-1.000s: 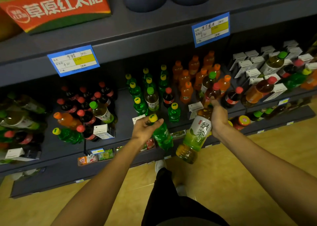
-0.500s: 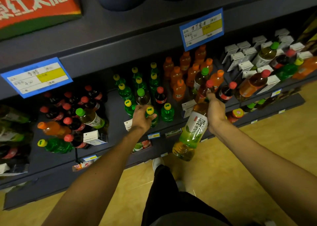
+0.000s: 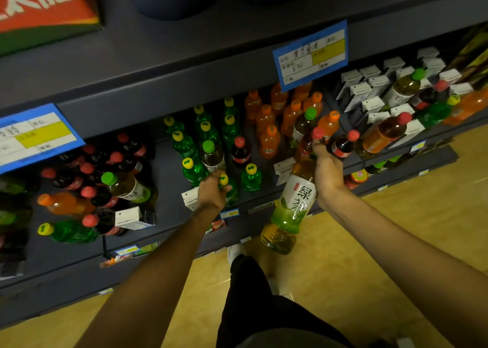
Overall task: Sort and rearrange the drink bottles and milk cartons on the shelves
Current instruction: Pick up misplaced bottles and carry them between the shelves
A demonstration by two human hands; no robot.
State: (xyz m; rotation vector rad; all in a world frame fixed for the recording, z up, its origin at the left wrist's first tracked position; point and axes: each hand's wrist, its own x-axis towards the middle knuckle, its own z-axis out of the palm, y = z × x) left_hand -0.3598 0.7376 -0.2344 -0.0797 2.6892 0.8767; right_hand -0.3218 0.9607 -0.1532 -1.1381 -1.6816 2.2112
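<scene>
Head view shows your left hand [image 3: 212, 192] has carried the yellow-capped green soda bottle [image 3: 229, 189] onto the shelf [image 3: 169, 168] among its matches, fingers closed on it, while your right hand [image 3: 327, 173] grips the green tea bottle [image 3: 293, 205] off-shelf.

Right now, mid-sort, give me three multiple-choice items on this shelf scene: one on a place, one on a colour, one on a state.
1. Where is the large green-labelled tea bottle?
A. Lying on the shelf
B. Off the shelf, over the floor
C. On the top shelf

2. What colour is the cap of the green plastic bottle under the left hand?
A. Yellow
B. Red
C. Orange

3. What is the right hand doing?
A. Hanging open
B. Resting flat on the shelf
C. Gripping the tea bottle near its top

Answers:
1 B, it hangs in front of the shelf edge.
2 A, yellow shows between the fingers.
3 C, the hand is wrapped round its upper part.
</scene>
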